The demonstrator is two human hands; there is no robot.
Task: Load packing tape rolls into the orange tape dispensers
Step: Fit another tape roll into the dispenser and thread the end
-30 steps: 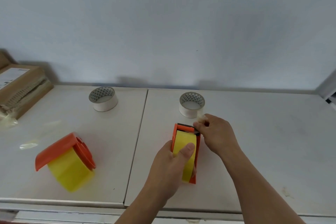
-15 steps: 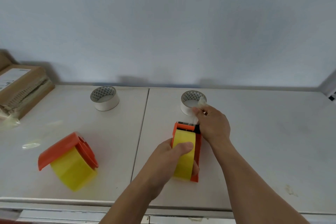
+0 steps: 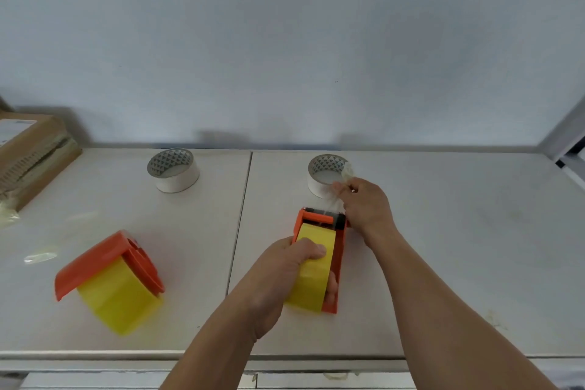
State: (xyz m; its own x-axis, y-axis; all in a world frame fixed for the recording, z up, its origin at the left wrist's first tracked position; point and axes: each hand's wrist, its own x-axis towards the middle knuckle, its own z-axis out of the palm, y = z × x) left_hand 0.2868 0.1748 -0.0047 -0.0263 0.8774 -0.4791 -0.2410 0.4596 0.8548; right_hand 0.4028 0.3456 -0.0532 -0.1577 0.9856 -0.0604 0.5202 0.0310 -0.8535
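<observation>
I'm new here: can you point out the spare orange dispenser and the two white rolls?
spare orange dispenser (image 3: 91, 260), head view, orange top
left white roll (image 3: 177, 180), head view, outer side
right white roll (image 3: 316, 184), head view, outer side

Left hand clenched, right hand pinched, forearms extended.

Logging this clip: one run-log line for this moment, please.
left hand grips loaded dispenser | right hand pulls tape end past cutter | second dispenser lies aside

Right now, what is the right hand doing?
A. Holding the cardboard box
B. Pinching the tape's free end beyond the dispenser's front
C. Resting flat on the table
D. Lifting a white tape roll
B: the right hand pinches the clear tape end pulled past the orange dispenser.
</observation>
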